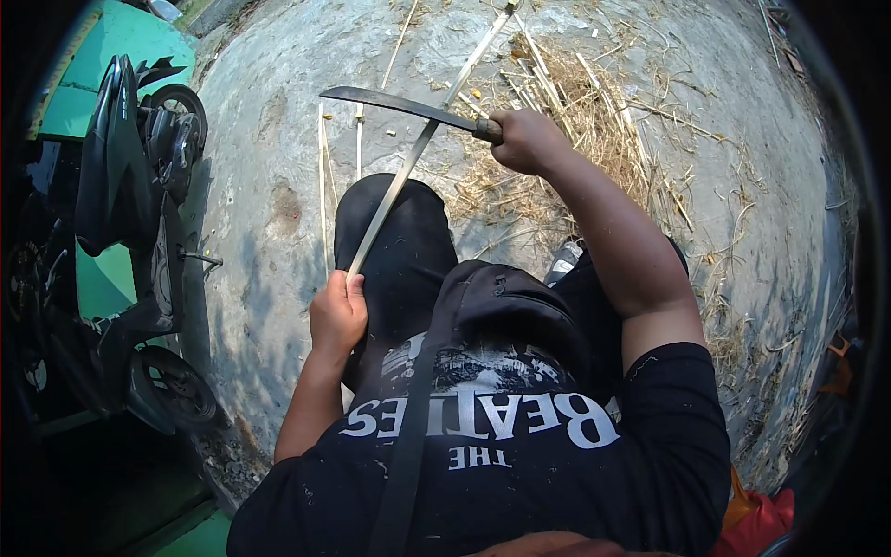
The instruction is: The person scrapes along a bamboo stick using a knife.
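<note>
A long pale strip, which looks like split bamboo [382, 210], slants up and away from my left hand [337, 314]. That hand is closed round its near end, beside my left knee. My right hand [529, 142] grips the wooden handle of a machete [399, 103]. Its curved dark blade points left and lies across the strip, about midway along; whether the edge bites into it I cannot tell. The strip's far end reaches the top of the view, past the blade.
A pile of shavings and thin strips [585, 121] covers the ground ahead and to the right. Several loose strips [323, 186] lie beyond my left knee. A dark motorbike [139, 213] stands at the left by a green wall. A black bag [520, 311] rests across my lap.
</note>
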{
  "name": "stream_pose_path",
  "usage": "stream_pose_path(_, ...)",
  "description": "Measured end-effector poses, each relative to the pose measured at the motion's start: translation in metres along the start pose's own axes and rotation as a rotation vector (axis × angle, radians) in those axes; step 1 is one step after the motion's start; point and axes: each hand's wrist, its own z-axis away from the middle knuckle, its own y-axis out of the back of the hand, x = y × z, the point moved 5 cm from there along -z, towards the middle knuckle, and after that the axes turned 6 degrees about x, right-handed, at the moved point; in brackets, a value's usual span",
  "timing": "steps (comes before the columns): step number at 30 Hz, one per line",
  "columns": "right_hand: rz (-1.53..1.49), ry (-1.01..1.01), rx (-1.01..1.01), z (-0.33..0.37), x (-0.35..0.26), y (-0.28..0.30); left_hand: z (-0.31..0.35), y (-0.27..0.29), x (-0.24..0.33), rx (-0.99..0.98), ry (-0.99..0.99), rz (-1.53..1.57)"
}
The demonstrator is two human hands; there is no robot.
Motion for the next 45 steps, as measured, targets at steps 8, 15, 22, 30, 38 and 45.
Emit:
stream_pose_path(8,0.03,-0.062,-0.02,-0.013,0.017,-0.002,0.008,0.003,-0.004,0.03,-0.037,-0.008)
stream_pose_path(15,-0.143,0.044,0.101,-0.01,0.012,-0.007,0.001,-0.001,-0.008,0.003,-0.056,-0.008)
stream_pose_path(22,-0.148,-0.016,0.091,-0.023,0.062,-0.008,-0.006,0.0,-0.002,0.047,-0.045,0.063)
stream_pose_path(30,-0.062,0.026,0.114,-0.011,0.018,0.001,0.0,0.005,-0.012,-0.014,-0.046,0.005)
stream_pose_path(38,0.037,-0.01,0.095,-0.021,0.062,-0.006,0.0,0.006,-0.012,-0.039,-0.061,0.099)
stream_pose_path(45,-0.079,0.047,0.196,-0.02,0.037,-0.003,-0.008,0.012,-0.02,-0.072,0.013,0.074)
